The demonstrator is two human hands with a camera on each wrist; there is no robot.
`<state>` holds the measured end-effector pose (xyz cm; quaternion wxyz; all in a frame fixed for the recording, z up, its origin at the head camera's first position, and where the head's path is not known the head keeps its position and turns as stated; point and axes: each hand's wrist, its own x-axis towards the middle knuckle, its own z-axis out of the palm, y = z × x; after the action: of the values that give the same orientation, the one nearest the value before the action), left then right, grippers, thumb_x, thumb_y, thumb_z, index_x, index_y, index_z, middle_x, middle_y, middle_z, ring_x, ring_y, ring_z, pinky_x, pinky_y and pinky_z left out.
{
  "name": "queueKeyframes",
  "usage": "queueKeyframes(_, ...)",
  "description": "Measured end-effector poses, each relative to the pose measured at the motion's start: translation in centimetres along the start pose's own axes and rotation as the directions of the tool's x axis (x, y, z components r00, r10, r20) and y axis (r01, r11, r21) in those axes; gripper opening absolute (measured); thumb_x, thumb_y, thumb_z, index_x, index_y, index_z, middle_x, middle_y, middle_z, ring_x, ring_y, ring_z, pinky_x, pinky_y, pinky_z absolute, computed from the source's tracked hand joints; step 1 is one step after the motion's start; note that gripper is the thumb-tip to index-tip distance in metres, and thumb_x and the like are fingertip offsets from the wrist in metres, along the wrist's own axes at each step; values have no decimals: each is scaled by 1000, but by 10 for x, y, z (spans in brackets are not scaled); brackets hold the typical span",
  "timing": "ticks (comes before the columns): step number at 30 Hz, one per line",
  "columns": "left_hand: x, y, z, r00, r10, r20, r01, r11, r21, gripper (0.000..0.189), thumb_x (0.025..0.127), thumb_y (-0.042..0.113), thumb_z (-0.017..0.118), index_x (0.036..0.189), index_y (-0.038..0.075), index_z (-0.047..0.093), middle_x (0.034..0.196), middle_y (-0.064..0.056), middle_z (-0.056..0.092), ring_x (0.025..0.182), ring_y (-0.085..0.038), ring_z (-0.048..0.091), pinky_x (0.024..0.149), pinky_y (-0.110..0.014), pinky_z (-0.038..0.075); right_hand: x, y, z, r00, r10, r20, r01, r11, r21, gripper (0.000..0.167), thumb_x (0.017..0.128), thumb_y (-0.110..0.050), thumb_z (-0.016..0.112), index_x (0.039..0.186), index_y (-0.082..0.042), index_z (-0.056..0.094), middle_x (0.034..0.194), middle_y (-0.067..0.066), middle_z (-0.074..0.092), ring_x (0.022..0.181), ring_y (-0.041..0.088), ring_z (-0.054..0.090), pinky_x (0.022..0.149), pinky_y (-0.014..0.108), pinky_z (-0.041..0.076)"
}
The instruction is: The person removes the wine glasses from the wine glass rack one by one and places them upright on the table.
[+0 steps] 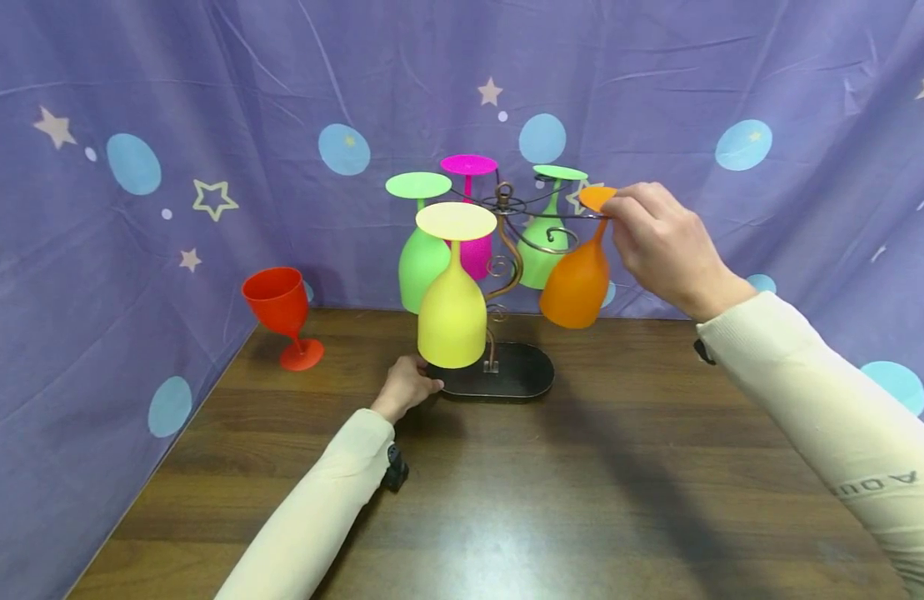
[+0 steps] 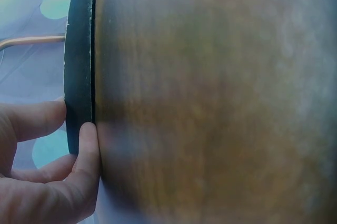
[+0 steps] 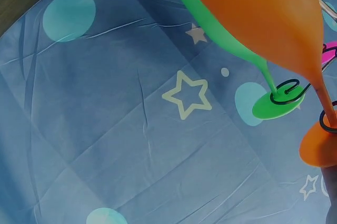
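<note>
Cups are showing orange, yellow, magenta, red and green (that last one twice); the base is looking black, the table brown-grained, the curtain purple with pale stars and light-blue dots.

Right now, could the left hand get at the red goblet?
Probably yes, if the left hand lets go of the black base: the red goblet stands farther left on the table, with nothing visible between them.
</note>
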<state>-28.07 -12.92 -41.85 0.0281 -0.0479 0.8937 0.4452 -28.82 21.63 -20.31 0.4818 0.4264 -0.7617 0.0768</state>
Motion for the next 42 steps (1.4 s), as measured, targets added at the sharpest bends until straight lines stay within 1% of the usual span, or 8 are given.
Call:
queueKeyframes(8,-2,0,0,1000,4,2,-4,1000,-10,51,81,8,74,124,-8,52,112,-23,60,102,-34,59,84,-45,50,-2,0,-4,1000,0,-28,0,1000,-2,12,92,-2,55,96,3,65,91,15,62,83,33,56,76,44,52)
queueKeyframes(15,-2,-1,1,1000,8,11,-8,1000,-9,51,82,8,73,125,-8,52,116,-24,60,107,-36,58,88,-46,49,-2,-3,-7,990,-15,-138,18,1000,24,9,88,3,57,92,5,65,87,16,62,79,34,56,74,45,51)
queueKeyframes(19,-2,-1,1,1000,14,16,-14,1000,-24,52,82,7,73,126,-9,51,117,-25,59,107,-36,58,87,-46,50,1,-6,-9,981,-12,-195,21,999,45,11,90,1,55,91,5,65,85,17,62,78,35,56,72,46,51)
queueKeyframes(22,-2,-1,0,1000,21,17,-20,999,-38,51,82,6,73,126,-10,51,116,-25,59,106,-36,58,85,-46,50,4,-8,-9,977,-8,-214,21,998,56,13,91,-2,54,90,4,65,85,17,61,78,35,55,71,47,51)
queueKeyframes(29,-2,0,-1,1000,11,10,-11,1000,-29,52,81,7,73,125,-9,51,116,-25,59,106,-36,58,87,-46,50,10,-15,-12,970,-3,-242,22,997,75,7,87,4,58,88,4,65,85,17,62,76,36,55,68,48,51)
queueKeyframes(33,-2,0,-1,1000,-1,12,2,1000,-25,53,81,8,74,126,-9,51,115,-24,59,106,-35,58,88,-45,49,20,-17,-15,979,-27,-204,46,995,88,9,89,2,57,89,5,65,85,17,62,77,35,55,69,47,50)
queueKeyframes(39,-2,2,-3,1000,-21,18,21,1000,-19,53,82,9,73,127,-8,50,115,-23,59,106,-35,57,89,-45,49,44,-14,-20,994,-98,-46,100,994,49,11,91,1,56,91,5,66,84,15,61,79,32,55,73,42,50)
queueKeyframes(42,-2,2,-2,999,-31,16,31,999,-12,53,82,10,74,127,-7,50,114,-22,60,105,-35,58,89,-45,48,50,-13,-17,997,-80,2,80,995,62,9,89,2,58,88,4,66,83,15,61,79,32,55,72,41,49)
